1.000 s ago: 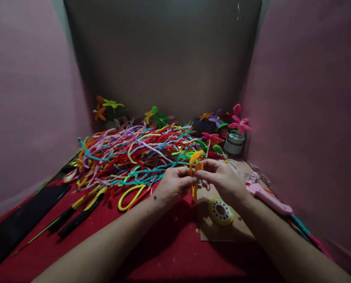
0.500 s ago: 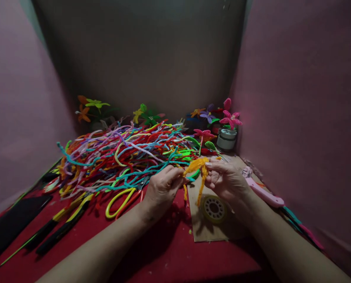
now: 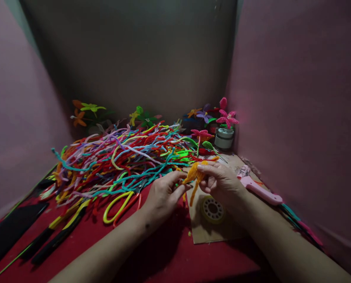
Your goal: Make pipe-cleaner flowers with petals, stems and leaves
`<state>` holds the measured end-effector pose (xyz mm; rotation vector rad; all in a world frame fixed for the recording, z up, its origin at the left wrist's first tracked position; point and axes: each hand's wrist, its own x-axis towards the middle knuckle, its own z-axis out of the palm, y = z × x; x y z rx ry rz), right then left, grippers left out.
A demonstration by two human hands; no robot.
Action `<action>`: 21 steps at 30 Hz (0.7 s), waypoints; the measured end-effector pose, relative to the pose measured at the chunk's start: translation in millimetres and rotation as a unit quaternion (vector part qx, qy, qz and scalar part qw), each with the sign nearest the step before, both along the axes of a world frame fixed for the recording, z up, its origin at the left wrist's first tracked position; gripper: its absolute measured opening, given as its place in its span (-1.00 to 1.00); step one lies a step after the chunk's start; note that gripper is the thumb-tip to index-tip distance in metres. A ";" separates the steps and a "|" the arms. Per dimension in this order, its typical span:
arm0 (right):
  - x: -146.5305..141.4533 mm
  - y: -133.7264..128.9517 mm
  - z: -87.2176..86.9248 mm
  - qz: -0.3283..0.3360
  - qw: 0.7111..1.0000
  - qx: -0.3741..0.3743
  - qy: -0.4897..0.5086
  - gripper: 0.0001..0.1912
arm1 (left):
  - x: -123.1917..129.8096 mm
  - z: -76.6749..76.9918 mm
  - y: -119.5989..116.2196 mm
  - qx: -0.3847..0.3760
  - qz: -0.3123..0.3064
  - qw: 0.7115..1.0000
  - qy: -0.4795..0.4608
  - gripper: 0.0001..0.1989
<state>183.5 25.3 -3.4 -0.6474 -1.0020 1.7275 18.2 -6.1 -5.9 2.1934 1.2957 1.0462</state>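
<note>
Container [image 3: 224,138] holds pink flower [image 3: 227,118]; hands [image 3: 164,192] [image 3: 224,181] pinch orange chenille [image 3: 193,173].

The right hand [image 3: 222,181] hides part of the orange piece [image 3: 194,173]; the right forearm [image 3: 274,232] covers some of the card [image 3: 200,232]. The bottom edge cuts off the 2 arms; the left edge, a black strip [image 3: 14,230]. The scissors' [image 3: 139,188] tips vanish at the pile [image 3: 128,157]. Back-left flowers' [image 3: 93,107] bases are too dark to tell.

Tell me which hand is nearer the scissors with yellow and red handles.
Left. The left hand is just right of the scissors, at one end of the orange fuzzy piece; the right hand holds that piece farther right, beyond the left hand.
</note>
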 end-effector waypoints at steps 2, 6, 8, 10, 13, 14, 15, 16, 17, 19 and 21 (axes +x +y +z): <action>-0.9 -0.4 0.3 0.006 1.000 -0.009 -0.005 -0.85 | 2.1 4.8 -1.4 -0.079 -0.031 0.993 -0.084 -0.87; 0.2 -0.4 1.8 0.011 1.000 -0.008 0.001 -0.83 | 4.1 9.5 -3.8 -0.132 0.001 0.984 -0.121 -0.79; 3.6 1.0 3.4 0.009 1.000 0.004 0.006 -0.82 | 4.0 9.0 -3.4 -0.135 0.021 0.982 -0.130 -0.75; 8.3 2.4 5.7 0.010 1.000 0.026 0.010 -0.79 | 3.6 7.1 -1.4 -0.141 0.033 0.980 -0.137 -0.75; 14.9 3.2 10.0 0.016 0.998 0.050 0.021 -0.75 | 3.8 2.8 3.1 -0.150 0.031 0.980 -0.126 -0.75; 16.5 3.2 11.2 0.019 0.998 0.049 0.023 -0.73 | 4.2 1.3 4.6 -0.150 0.024 0.982 -0.114 -0.76; 17.8 3.3 12.2 0.021 0.998 0.045 0.023 -0.72 | 4.7 -0.2 5.8 -0.150 0.015 0.984 -0.099 -0.77; 18.9 3.5 12.9 0.020 0.999 0.040 0.024 -0.70 | 5.2 -1.3 6.8 -0.150 0.005 0.985 -0.083 -0.78; 19.8 4.0 13.4 0.018 0.999 0.036 0.024 -0.69 | 5.7 -2.0 7.4 -0.151 -0.001 0.986 -0.068 -0.81; 21.0 5.6 13.4 0.005 0.999 0.033 0.028 -0.69 | 6.4 -1.6 7.6 -0.148 0.004 0.987 -0.061 -0.86; 20.6 7.1 12.3 -0.018 0.999 0.039 0.030 -0.71 | 7.0 0.9 6.7 -0.159 0.024 0.982 -0.103 -0.83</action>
